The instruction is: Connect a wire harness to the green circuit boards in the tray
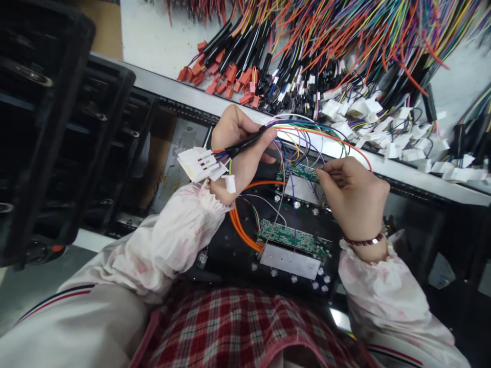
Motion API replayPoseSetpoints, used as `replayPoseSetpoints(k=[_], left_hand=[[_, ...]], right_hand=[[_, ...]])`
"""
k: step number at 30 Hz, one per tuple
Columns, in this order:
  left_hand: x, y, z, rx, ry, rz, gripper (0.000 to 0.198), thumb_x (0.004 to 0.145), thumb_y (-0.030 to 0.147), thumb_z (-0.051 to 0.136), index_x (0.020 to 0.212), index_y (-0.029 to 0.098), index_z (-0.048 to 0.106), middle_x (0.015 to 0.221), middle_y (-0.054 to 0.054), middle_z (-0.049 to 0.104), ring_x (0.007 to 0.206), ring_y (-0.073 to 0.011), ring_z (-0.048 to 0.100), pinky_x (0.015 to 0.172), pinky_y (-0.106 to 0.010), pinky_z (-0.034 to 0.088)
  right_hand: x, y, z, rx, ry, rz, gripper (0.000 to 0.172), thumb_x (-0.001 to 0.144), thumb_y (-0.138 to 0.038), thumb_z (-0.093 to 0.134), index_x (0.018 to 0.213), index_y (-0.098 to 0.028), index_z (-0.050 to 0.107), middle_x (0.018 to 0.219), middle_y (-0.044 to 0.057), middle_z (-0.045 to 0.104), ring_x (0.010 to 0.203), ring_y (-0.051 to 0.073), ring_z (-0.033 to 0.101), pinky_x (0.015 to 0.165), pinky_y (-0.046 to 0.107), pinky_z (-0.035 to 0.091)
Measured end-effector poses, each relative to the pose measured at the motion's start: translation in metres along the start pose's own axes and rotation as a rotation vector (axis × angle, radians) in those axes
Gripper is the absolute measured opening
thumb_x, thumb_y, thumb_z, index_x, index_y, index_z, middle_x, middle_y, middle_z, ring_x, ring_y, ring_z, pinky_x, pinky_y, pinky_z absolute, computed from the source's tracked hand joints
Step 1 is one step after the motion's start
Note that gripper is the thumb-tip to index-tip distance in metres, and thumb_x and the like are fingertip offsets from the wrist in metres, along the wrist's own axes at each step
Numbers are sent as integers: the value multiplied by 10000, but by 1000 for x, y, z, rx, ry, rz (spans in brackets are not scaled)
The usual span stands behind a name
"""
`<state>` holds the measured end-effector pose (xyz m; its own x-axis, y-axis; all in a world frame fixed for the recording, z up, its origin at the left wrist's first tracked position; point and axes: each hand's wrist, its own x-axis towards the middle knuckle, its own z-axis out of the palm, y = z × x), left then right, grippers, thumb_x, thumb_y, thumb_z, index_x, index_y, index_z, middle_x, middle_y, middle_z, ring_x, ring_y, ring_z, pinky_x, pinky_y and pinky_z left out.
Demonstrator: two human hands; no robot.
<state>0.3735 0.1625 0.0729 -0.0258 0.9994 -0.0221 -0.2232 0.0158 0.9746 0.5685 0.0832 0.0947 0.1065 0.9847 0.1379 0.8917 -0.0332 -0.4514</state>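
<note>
My left hand (240,148) is shut around a black-sleeved wire harness (245,143), with its white multi-pin plastic connector (195,164) sticking out to the left. Thin coloured wires (303,138) fan from the harness toward the right. My right hand (355,197) pinches one thin wire at its fingertips, just above a green circuit board (299,173). Below both hands lies a black electronics panel (233,255) carrying a second green circuit board (293,237), a silver metal plate (289,260) and a looped orange cable (241,225).
Dense bundles of multicoloured wires (326,46) with red connectors (226,84) and white connectors (383,135) cover a white bench (153,46) at the back. A black metal rack (57,128) stands at the left. My sleeves and a plaid apron fill the bottom.
</note>
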Motion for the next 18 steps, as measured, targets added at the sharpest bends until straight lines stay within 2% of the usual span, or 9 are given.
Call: replayPoseSetpoints(k=[12,18], left_hand=[[1,-3,-1,-27,-4,13,355,813,178,820,780,244,472,681,24,693,575,-186,717,427,-270,598],[3,-6,-1,-64,-11,35,402,795,202,870,776,248,471,660,37,668,572,-184,707,412,-289,582]], right_hand=[[0,-2,-2,-55,40,28,97,902,-300,666,870,-209,675,758,-2,724,675,149,697,608,269,479],[1,1,1,-57,2,35,86,899,-279,659,867,-200,665,744,7,710,653,143,669,623,264,481]])
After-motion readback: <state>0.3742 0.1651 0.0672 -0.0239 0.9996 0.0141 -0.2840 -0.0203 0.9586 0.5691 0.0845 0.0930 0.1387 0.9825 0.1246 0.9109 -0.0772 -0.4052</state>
